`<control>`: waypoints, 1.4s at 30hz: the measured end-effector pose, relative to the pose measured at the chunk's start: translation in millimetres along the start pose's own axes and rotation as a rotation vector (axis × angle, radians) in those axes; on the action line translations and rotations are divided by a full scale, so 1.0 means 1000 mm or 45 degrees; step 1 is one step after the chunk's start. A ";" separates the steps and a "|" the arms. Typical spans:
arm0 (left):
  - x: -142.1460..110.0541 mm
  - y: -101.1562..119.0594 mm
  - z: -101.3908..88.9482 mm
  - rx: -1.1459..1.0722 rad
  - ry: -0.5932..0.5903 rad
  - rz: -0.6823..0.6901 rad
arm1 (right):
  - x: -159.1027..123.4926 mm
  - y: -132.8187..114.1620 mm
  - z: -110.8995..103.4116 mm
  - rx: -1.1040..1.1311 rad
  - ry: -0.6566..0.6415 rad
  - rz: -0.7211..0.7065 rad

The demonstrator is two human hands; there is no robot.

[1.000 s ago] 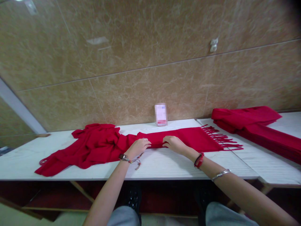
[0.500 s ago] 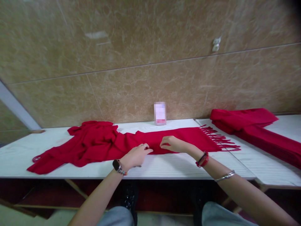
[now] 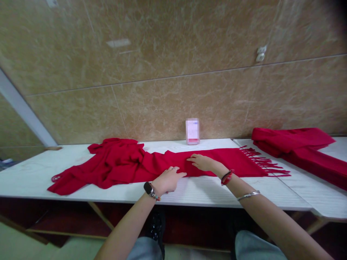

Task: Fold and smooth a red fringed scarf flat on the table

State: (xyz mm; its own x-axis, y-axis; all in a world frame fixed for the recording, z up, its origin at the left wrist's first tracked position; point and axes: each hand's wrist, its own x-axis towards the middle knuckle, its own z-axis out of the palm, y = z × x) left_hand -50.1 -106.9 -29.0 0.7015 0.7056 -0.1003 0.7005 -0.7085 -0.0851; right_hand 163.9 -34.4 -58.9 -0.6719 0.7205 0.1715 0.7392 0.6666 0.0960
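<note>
A red fringed scarf [image 3: 230,160] lies lengthwise on the white tabletop [image 3: 206,191]. Its right part is flat, with tassels at the right end, while the left part is bunched in loose folds. My left hand [image 3: 168,180] rests at the scarf's near edge, one digit stretched out over the cloth and the others bent, partly out of sight; I see nothing gripped in it. Farther in, my right hand [image 3: 202,163] touches the middle of the scarf with its fingers extended and apart.
A second red cloth [image 3: 295,142], folded in a long strip, lies on the adjoining tabletop at the right. Against the tiled wall [image 3: 162,101] stands an upright, blurred phone-like object [image 3: 192,131]. Dark open shelves [image 3: 195,227] run below the table's front edge.
My right hand has shifted left along the scarf and its fingers have straightened onto the cloth. My left hand stays by the near edge. The whole view has slid slightly, things appearing farther right.
</note>
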 end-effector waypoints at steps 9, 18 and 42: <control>-0.001 -0.016 0.001 -0.314 -0.195 -0.063 | 0.021 -0.022 0.001 0.195 -0.109 -0.298; -0.009 -0.012 0.000 -0.426 -0.189 -0.108 | 0.039 0.019 0.011 0.240 -0.306 0.254; -0.006 -0.014 -0.010 -0.420 -0.270 -0.168 | 0.027 0.017 0.012 0.165 -0.135 0.352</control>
State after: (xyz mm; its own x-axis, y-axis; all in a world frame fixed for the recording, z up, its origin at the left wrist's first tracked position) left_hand -62.9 -101.1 -17.4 0.5841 0.7481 -0.3149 0.8115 -0.5462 0.2075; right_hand 157.4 -1.3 -64.6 -0.4524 0.8891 0.0702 0.8871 0.4567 -0.0670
